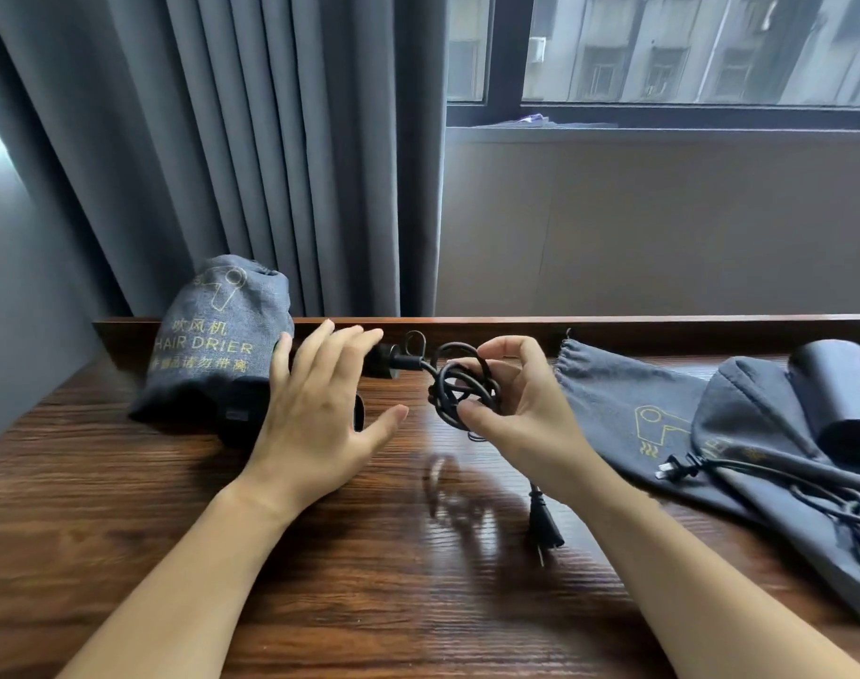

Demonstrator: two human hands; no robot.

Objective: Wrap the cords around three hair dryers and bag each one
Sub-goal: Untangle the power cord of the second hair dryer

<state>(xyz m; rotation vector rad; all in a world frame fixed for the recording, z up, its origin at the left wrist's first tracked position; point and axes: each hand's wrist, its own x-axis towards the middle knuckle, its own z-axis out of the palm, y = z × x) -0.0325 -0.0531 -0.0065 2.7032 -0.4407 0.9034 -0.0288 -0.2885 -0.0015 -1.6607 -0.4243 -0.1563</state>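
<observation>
Right hand (511, 409) pinching coiled cord (459, 389); left hand (320, 409) open, empty. Cord springy, likely to uncoil; best gripped across loops.

Two bare forearms, no sleeves in view up to frame edge. Left hand (315, 409) & right hand (521, 409): no rings, watch or gloves. Nails short, unpainted.

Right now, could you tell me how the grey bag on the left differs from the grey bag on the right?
The left bag stands upright and bulges, seemingly full; the right bag lies flat and limp on the table. The left bag's front shows a dryer outline above "HAIR DRIER"; on the right bag only the outline is plainly visible. Both are grey fabric with yellow print.
</observation>
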